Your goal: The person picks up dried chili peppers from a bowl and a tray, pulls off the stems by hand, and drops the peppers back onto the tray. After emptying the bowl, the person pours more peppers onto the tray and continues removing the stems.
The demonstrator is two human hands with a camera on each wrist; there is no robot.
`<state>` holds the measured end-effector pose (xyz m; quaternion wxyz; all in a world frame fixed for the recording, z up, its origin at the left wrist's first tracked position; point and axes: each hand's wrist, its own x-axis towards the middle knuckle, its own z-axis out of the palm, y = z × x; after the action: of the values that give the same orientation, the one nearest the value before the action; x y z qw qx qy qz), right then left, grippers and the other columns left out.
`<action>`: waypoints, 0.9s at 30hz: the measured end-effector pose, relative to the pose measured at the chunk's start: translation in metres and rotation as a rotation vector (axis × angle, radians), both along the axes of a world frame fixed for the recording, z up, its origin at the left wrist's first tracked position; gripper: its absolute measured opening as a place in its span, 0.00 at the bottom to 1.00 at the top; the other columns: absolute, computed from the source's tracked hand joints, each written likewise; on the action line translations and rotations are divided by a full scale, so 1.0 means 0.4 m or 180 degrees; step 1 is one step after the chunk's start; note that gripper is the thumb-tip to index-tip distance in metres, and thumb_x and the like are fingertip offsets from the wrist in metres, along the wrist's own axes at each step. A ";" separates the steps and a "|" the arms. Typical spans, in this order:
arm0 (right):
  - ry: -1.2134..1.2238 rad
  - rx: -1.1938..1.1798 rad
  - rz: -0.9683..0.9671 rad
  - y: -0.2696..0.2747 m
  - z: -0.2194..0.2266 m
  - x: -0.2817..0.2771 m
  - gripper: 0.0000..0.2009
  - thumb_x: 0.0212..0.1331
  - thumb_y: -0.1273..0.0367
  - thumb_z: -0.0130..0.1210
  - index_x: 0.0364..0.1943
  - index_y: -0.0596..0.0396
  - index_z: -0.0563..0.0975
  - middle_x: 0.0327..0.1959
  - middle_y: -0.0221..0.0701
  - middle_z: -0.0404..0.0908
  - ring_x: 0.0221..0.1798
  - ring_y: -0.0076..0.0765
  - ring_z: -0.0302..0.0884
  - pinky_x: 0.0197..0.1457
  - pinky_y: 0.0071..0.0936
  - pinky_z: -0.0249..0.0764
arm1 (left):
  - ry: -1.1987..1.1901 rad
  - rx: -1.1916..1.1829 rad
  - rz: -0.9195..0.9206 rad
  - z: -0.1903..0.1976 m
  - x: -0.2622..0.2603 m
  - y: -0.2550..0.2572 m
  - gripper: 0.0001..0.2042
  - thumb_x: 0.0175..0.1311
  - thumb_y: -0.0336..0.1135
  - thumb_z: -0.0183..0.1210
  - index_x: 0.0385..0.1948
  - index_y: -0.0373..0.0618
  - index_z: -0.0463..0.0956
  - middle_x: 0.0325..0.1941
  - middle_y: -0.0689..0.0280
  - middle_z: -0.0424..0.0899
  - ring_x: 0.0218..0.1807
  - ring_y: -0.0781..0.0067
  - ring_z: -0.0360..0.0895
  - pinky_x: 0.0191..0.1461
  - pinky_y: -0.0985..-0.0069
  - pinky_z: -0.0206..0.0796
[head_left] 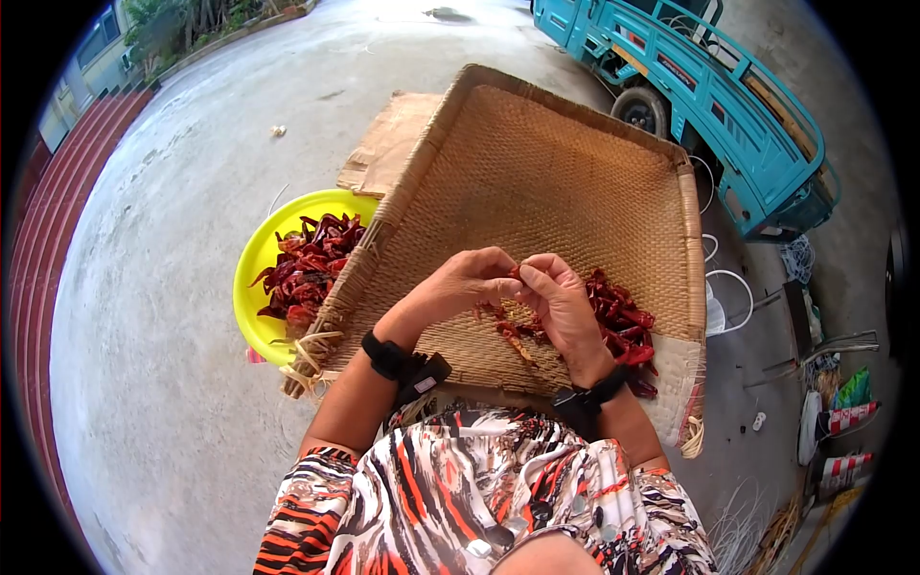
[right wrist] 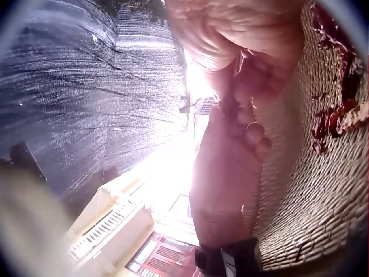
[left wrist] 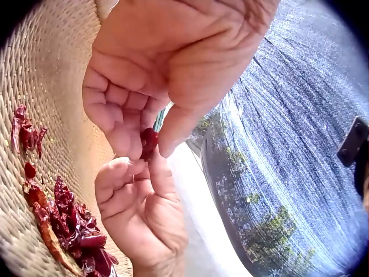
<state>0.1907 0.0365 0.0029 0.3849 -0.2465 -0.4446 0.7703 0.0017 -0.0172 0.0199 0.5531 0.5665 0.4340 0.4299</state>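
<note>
Your forearms angle inward over the woven tray (head_left: 537, 182) on your lap. Your left hand (head_left: 470, 283) and right hand (head_left: 561, 302) meet fingertip to fingertip, both pinching one dried red chili (left wrist: 148, 140), mostly hidden between fingers. Beyond lie the loose chilies (head_left: 623, 326), then the yellow basin (head_left: 254, 278).

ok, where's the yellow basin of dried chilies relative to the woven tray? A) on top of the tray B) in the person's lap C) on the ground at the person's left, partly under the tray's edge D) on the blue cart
C: in the head view the yellow basin of dried chilies sits on the concrete at the person's left, with the woven tray edge overlapping it.
</note>
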 end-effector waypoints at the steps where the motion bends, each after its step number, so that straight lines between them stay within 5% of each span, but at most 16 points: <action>1: -0.0038 0.0022 -0.0014 -0.003 0.004 -0.006 0.05 0.64 0.70 0.56 0.40 0.55 0.77 0.38 0.27 0.81 0.37 0.20 0.79 0.43 0.19 0.79 | 0.0029 -0.0027 0.0017 0.004 0.002 -0.001 0.09 0.67 0.34 0.58 0.42 0.37 0.75 0.35 0.67 0.81 0.35 0.81 0.78 0.35 0.82 0.71; 7: -0.0172 0.0143 -0.0084 -0.017 0.034 -0.022 0.07 0.64 0.69 0.56 0.42 0.56 0.77 0.37 0.25 0.80 0.38 0.19 0.78 0.44 0.20 0.77 | -0.0124 0.0224 0.0433 -0.021 -0.006 0.010 0.10 0.66 0.33 0.58 0.42 0.37 0.73 0.35 0.67 0.80 0.34 0.81 0.77 0.36 0.83 0.70; 9: -0.0365 0.0134 -0.0139 -0.010 0.027 -0.015 0.08 0.64 0.68 0.56 0.43 0.55 0.77 0.37 0.25 0.79 0.39 0.20 0.77 0.44 0.21 0.76 | -0.0588 0.0368 0.0968 -0.019 -0.005 0.012 0.09 0.66 0.32 0.57 0.43 0.37 0.72 0.34 0.67 0.79 0.33 0.81 0.76 0.36 0.82 0.69; 12: -0.1661 0.1044 0.0315 0.005 -0.006 -0.019 0.09 0.63 0.68 0.56 0.44 0.56 0.77 0.36 0.25 0.79 0.38 0.22 0.76 0.44 0.23 0.75 | -0.1409 0.0502 0.2066 -0.016 -0.017 0.025 0.09 0.68 0.33 0.54 0.44 0.39 0.70 0.33 0.66 0.77 0.30 0.81 0.74 0.32 0.82 0.69; 16: -0.2754 0.3140 0.0430 -0.006 -0.043 -0.030 0.12 0.58 0.68 0.59 0.44 0.58 0.76 0.38 0.35 0.77 0.39 0.36 0.78 0.48 0.30 0.75 | -0.2727 0.0789 0.3622 -0.011 -0.082 0.030 0.07 0.72 0.36 0.49 0.43 0.46 0.65 0.34 0.65 0.76 0.25 0.78 0.71 0.27 0.81 0.67; 18: -0.2673 0.2891 0.0515 -0.027 -0.028 -0.047 0.13 0.54 0.66 0.62 0.42 0.56 0.77 0.40 0.38 0.76 0.44 0.43 0.77 0.50 0.34 0.74 | -0.3177 0.0808 0.3980 -0.010 -0.138 0.024 0.06 0.74 0.39 0.46 0.42 0.48 0.63 0.34 0.65 0.76 0.26 0.76 0.72 0.28 0.79 0.67; 20: -0.2842 0.3301 0.0484 -0.035 -0.024 -0.057 0.13 0.52 0.65 0.62 0.40 0.54 0.77 0.40 0.38 0.76 0.46 0.44 0.76 0.50 0.36 0.73 | -0.3827 0.0870 0.3692 -0.022 -0.203 0.008 0.17 0.72 0.52 0.43 0.44 0.46 0.62 0.43 0.61 0.78 0.30 0.66 0.74 0.33 0.71 0.72; 22: -0.2957 0.3714 0.0377 -0.031 -0.047 -0.065 0.11 0.51 0.66 0.63 0.37 0.55 0.78 0.38 0.38 0.76 0.42 0.43 0.76 0.48 0.35 0.73 | -0.4842 0.0675 0.3156 -0.010 -0.232 -0.011 0.21 0.71 0.51 0.46 0.51 0.41 0.62 0.51 0.58 0.77 0.38 0.65 0.75 0.41 0.67 0.75; 25: -0.3025 0.3809 0.0417 -0.028 -0.050 -0.073 0.10 0.50 0.67 0.63 0.35 0.55 0.78 0.35 0.37 0.77 0.41 0.43 0.76 0.47 0.35 0.73 | -0.4814 0.0543 0.3042 -0.025 -0.248 0.002 0.24 0.70 0.50 0.47 0.55 0.37 0.58 0.54 0.56 0.74 0.42 0.65 0.75 0.43 0.66 0.76; 27: -0.2890 0.3868 0.0476 -0.024 -0.057 -0.073 0.09 0.50 0.68 0.62 0.33 0.55 0.78 0.33 0.36 0.78 0.42 0.43 0.75 0.48 0.36 0.72 | -0.3746 0.0242 0.3142 -0.054 -0.229 0.023 0.15 0.68 0.40 0.52 0.47 0.39 0.67 0.41 0.62 0.79 0.33 0.71 0.77 0.36 0.75 0.75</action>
<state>0.1616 0.0267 -0.0198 0.1791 -0.2531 -0.9206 0.2372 -0.0900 -0.0081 -0.0016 0.4171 0.0036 0.2556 0.8722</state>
